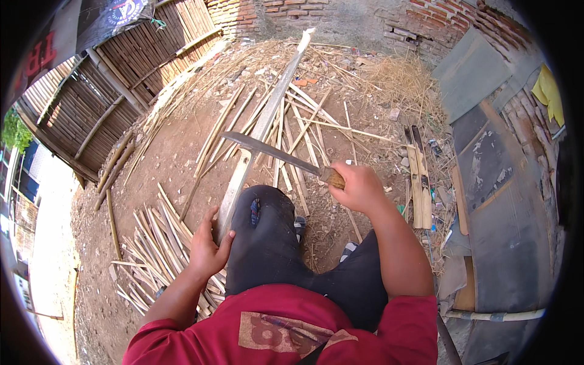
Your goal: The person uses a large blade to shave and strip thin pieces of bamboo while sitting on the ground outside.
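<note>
A machete with a dark blade and a wooden handle is gripped in my right hand, its blade pointing left. My left hand is wrapped around the near end of a long, pale split bamboo length beside my left knee. From there the bamboo slants up and away toward the far wall. Across it lies the blade's tip end; on the near side of the blade shows a paler, freshly cut-looking patch. Whether the blade is biting into the bamboo, I cannot tell.
Many thin bamboo strips are heaped at my left, and more strips lie scattered ahead on the dirt. Dark sheets lean along the right side. A bamboo fence stands far left, a brick wall at the back.
</note>
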Demonstrator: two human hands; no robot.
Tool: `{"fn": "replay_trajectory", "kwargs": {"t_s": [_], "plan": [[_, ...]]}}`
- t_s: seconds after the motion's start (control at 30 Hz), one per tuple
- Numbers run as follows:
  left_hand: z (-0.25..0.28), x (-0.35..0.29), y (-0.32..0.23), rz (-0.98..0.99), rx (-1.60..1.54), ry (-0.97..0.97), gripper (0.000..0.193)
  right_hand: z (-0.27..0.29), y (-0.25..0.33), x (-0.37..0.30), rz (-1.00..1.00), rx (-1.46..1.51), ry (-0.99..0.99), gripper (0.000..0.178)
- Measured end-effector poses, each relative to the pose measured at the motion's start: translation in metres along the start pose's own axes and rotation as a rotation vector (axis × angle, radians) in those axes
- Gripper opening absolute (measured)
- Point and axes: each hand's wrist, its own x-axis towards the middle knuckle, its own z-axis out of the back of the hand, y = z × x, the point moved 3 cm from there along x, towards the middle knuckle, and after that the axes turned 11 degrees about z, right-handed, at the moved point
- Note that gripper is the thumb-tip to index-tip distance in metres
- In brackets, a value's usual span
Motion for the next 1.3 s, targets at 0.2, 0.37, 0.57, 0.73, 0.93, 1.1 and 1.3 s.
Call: {"fn": "replay_trajectory", "kwargs": {"t_s": [0.2,0.37,0.57,0.73,0.93,1.1,1.3], "plan": [[-0.022,-0.027,0.017,-0.054,0.116,0.097,0.069,-0.026,-0.012,-0.005,0.072,-0.103,0.143,0.044],[-0.018,-0.006,0.013,-0.151,0.206,0.065,0.07,-0.016,-0.035,-0.005,-0.126,0.094,-0.045,0.045],[-0.01,0.052,-0.032,-0.327,0.336,0.123,0.075,-0.04,-0.051,0.019,-0.316,0.908,-0.436,0.035],[-0.001,0.081,-0.06,-0.41,0.516,0.15,0.075,-0.033,-0.055,0.023,-0.478,1.259,-0.706,0.024],[0.018,0.093,-0.105,-0.413,0.724,0.177,0.08,-0.041,-0.077,0.024,-0.579,1.377,-0.852,0.021],[0.071,0.057,-0.147,-0.739,0.72,-0.163,0.083,-0.045,-0.099,0.006,-0.719,1.283,-0.962,0.023],[0.128,0.037,-0.024,-0.621,-0.26,-0.873,0.106,-0.042,-0.117,0.012,-0.755,1.334,-1.031,0.023]]}}
